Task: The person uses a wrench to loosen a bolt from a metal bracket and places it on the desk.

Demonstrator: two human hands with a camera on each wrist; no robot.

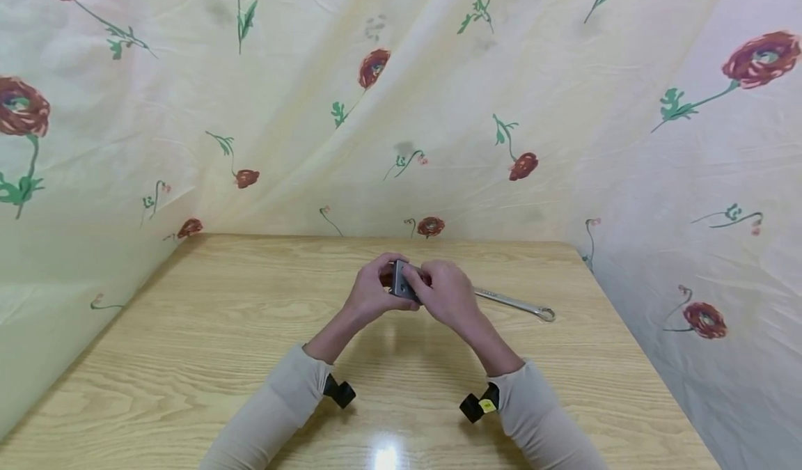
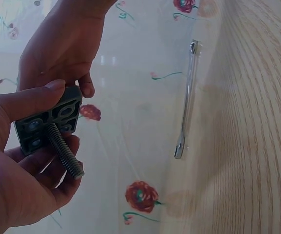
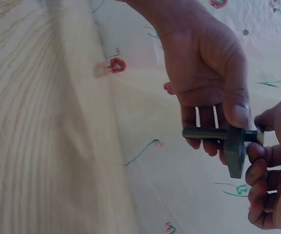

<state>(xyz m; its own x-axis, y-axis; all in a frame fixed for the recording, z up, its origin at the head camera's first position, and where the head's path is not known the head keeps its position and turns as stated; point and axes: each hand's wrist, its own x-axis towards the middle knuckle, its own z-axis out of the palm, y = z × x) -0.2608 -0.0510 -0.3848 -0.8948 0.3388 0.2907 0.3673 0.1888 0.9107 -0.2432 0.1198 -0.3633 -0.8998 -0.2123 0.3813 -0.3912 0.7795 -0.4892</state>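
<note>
Both hands meet above the wooden table, around one small assembly. My left hand (image 1: 368,294) grips the edges of a dark square plate (image 2: 35,126) with holes and recesses in its face, the thumb along one edge. Through the plate runs a threaded bolt (image 2: 65,152), its long shank sticking out on the left palm's side. At the other side, my right hand (image 1: 452,294) pinches the bolt's head end (image 3: 260,136) between thumb and fingers. A silver combination wrench (image 1: 516,304) lies on the table just right of the right hand, one end hidden behind it.
The light wood table (image 1: 250,358) reaches back to a hanging flowered cloth (image 1: 301,143), which also encloses both sides. Black wrist cameras (image 1: 341,393) are strapped at the sleeves.
</note>
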